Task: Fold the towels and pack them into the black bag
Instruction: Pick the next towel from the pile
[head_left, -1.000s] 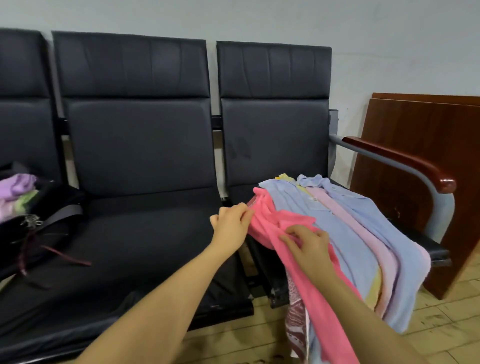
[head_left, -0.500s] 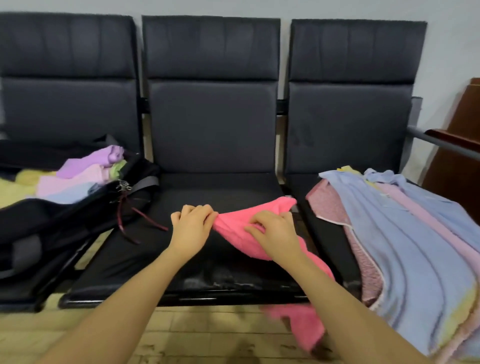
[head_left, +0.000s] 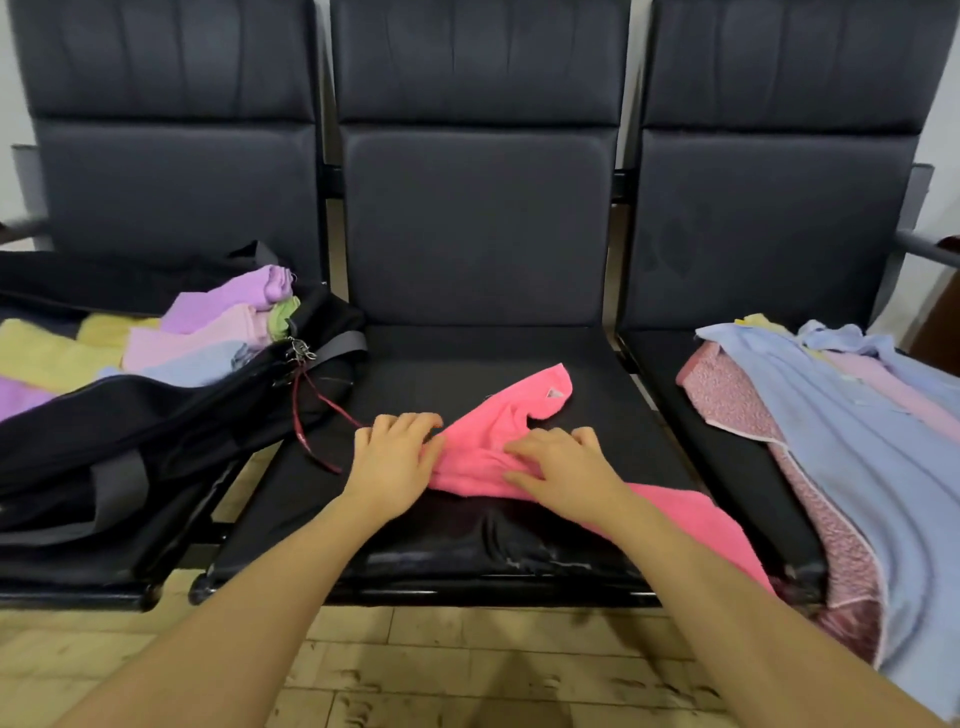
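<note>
A bright pink towel (head_left: 511, 415) lies bunched on the middle black seat (head_left: 467, 364), and its right end trails off the seat's front edge. My left hand (head_left: 395, 460) grips the towel's left edge. My right hand (head_left: 563, 467) holds the cloth a little to the right, fingers curled over its folds. The black bag (head_left: 156, 415) lies open on the left seat, holding several folded towels (head_left: 208, 332) in purple, pink, green, blue and yellow. A pile of unfolded towels (head_left: 857, 441), light blue on top, drapes over the right seat.
A dark red cord (head_left: 317, 410) from the bag's zipper hangs onto the middle seat close to my left hand. A patterned pink cloth (head_left: 727, 395) sticks out from under the right pile. Seat backs stand behind; a tiled floor (head_left: 467, 675) lies below.
I pulled the pink towel off the right pile and brought it leftward onto the middle seat. My view turned left, and both hands lowered the towel onto the cushion.
</note>
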